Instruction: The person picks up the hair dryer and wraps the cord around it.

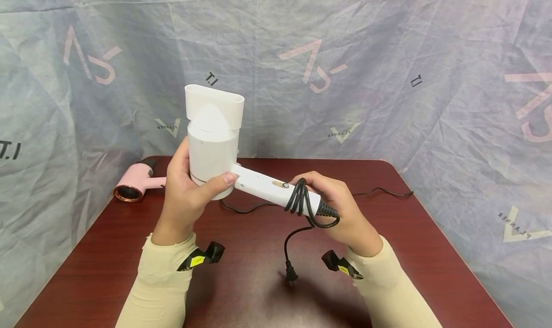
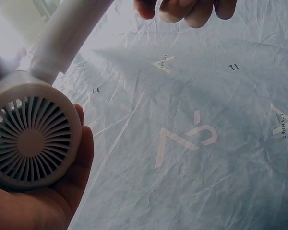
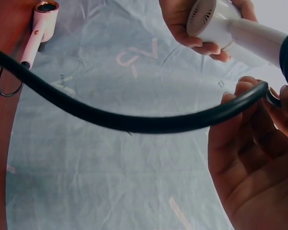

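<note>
A white hair dryer (image 1: pixel 214 153) with a wide flat nozzle is held up over the table, nozzle pointing upward. My left hand (image 1: pixel 183 193) grips its barrel near the rear, the thumb across the front. In the left wrist view, the round slotted intake grille (image 2: pixel 31 141) faces the camera. The handle (image 1: pixel 260 184) slants down to the right, its end wrapped in several turns of black power cord (image 1: pixel 297 198). At that end my right hand (image 1: pixel 347 213) holds the cord between thumb and fingers, partly hidden behind the handle. A loose length hangs down to the plug (image 1: pixel 291 273).
A pink hair dryer (image 1: pixel 131 181) with a copper-coloured rear ring lies at the left back of the dark red table (image 1: pixel 241 280). A thin black cord (image 1: pixel 381 190) trails along the table's back. Grey printed fabric (image 1: pixel 267 45) hangs behind and around the sides.
</note>
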Demonstrator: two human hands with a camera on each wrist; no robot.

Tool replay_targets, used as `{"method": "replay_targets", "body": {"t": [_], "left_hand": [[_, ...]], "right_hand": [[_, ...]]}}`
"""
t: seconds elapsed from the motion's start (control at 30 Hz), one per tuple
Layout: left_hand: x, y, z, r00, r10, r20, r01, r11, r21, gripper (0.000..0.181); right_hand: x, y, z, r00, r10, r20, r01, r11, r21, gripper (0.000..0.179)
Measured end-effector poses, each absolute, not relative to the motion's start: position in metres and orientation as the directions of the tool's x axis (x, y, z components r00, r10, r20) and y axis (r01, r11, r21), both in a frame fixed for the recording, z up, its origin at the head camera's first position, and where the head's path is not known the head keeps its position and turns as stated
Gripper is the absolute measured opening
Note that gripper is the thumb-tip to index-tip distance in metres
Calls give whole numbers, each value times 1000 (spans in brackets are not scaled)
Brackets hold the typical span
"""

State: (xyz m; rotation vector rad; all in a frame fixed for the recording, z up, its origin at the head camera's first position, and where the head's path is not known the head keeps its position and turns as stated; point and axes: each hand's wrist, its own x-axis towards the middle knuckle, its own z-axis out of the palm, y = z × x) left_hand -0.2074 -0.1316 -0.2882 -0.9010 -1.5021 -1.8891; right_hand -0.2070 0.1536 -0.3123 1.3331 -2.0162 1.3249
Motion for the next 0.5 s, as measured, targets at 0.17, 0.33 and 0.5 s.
{"method": "replay_targets", "body": {"t": [0.17, 0.33, 0.5], "left_hand": [[-207, -131, -289, -619, -15, 785, 770, -206, 604, 66], [-208, -131, -290, -618, -10, 786, 773, -189, 606, 66], [-207, -131, -289, -619, -19, 785, 775, -172, 608, 66]], "right_hand": [[-204, 152, -313, -530, -481, 698, -845, 238, -478, 35], [-202, 148, -313, -530, -478, 700, -848, 282, -449, 32], [-200, 145, -313, -528, -489, 694, -848, 262, -461, 27]]}}
